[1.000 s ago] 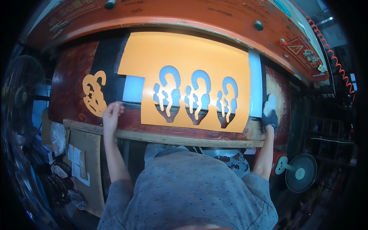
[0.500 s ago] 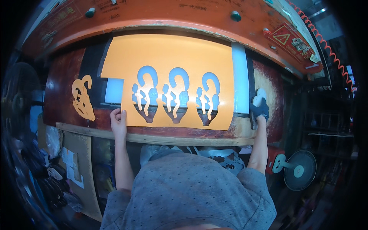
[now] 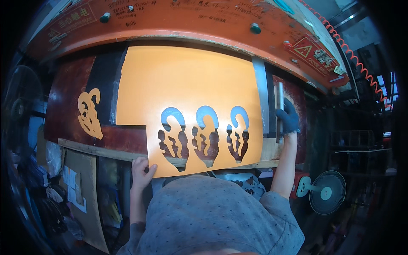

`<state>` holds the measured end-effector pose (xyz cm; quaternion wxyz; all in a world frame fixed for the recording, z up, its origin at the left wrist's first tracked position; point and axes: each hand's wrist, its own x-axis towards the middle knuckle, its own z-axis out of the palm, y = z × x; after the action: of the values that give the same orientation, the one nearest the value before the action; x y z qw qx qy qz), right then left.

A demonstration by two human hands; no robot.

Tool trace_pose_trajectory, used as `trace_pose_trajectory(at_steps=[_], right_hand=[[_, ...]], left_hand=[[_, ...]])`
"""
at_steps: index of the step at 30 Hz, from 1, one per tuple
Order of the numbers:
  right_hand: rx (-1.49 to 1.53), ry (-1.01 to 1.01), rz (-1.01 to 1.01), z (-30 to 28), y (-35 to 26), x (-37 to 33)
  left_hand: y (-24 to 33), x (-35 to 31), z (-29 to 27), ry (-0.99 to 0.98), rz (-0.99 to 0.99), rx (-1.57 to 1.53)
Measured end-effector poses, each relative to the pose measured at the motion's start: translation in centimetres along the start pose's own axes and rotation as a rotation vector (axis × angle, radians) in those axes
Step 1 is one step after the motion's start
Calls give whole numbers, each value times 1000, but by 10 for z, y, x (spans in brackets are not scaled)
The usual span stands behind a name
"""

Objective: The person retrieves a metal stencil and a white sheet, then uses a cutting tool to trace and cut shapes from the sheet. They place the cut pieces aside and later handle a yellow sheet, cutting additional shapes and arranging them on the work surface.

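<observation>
A large orange sheet [image 3: 191, 80] lies over the work surface, with three cut-out shapes in a row along its near part. My bare left hand [image 3: 142, 172] pinches the sheet's near left corner, which overhangs the table's front edge. To the right of the sheet, my right hand [image 3: 290, 118], in a dark glove, grips what looks like a cutting die [image 3: 280, 112]. This die is tipped up on its side, so mostly its thin metallic edge shows. Several cut orange pieces [image 3: 90, 114] lie at the left on the dark red board.
An orange machine beam [image 3: 182, 25] with green knobs spans the far side. A pale wooden strip [image 3: 102, 149] borders the table's near edge. At the lower right stands a small fan [image 3: 326, 193]. A red coiled hose [image 3: 357, 59] hangs at the far right.
The sheet has slid toward me and slightly right, my left hand moving with its corner. My right hand has lifted the die from lying flat to on edge.
</observation>
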<state>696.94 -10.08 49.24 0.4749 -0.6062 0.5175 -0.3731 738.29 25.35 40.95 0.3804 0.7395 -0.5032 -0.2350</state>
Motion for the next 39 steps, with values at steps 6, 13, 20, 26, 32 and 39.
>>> trace_pose_trajectory(at_steps=[6, 13, 20, 26, 32, 39], right_hand=[[-485, -8, -31, 109, -45, 49], [-1108, 130, -30, 179, 10, 105], [-75, 366, 59, 99, 60, 103], [-114, 412, 158, 93, 48, 91], [-91, 353, -69, 135, -25, 86], [-132, 127, -156, 169, -119, 104]], left_hand=[[-13, -2, 6, 90, 109, 34], [-30, 8, 29, 298, 271, 229], [-44, 21, 40, 410, 311, 430], [-50, 31, 44, 471, 330, 451], [-50, 38, 49, 521, 296, 457], [-66, 74, 62, 555, 262, 465]])
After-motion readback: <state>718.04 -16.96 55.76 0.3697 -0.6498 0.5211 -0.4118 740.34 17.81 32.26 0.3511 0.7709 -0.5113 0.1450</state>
